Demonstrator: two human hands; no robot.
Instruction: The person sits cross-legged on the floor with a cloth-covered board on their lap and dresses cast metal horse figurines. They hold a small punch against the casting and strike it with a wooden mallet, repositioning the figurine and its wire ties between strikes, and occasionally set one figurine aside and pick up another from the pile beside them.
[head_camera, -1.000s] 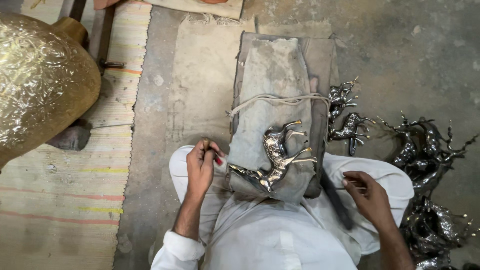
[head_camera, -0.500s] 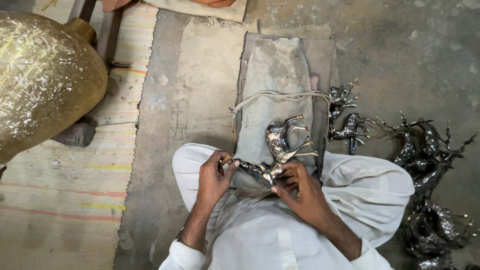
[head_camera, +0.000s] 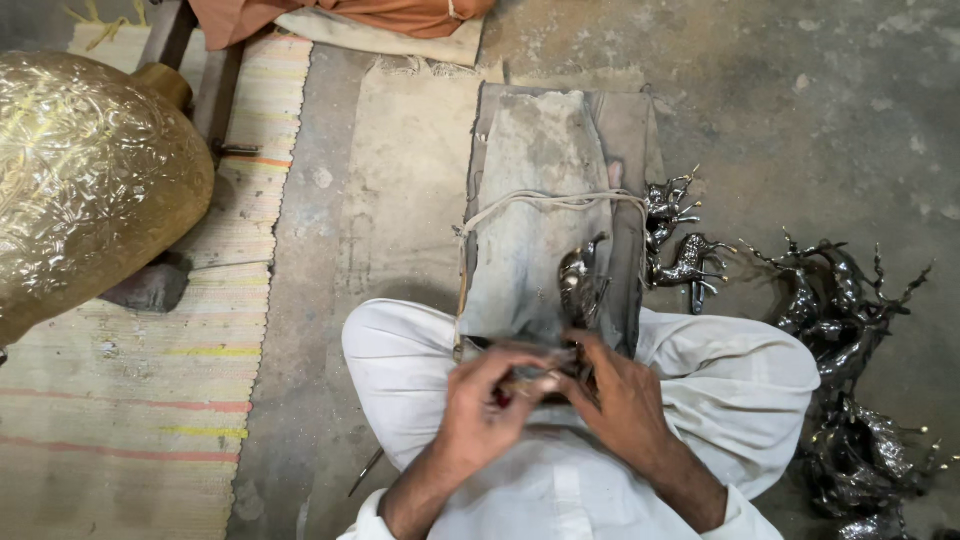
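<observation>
Person is sitting cross-legged on the floor, working at a cloth-wrapped block in frame center. A small metal figurine is lying at the block's near end, just above the lap, probably so the padded block braces it. Left hand is closing around the figurine's lower end, fingers curled tight, grip clamped on it along with something small and reddish, too hidden to tell. Right hand is pressing in from the other side, fingers together on the same end, steadying it. More dark figurines are lying in a heap at right, two others just beside the block. A big brass vessel is sitting upper left on a striped mat.
</observation>
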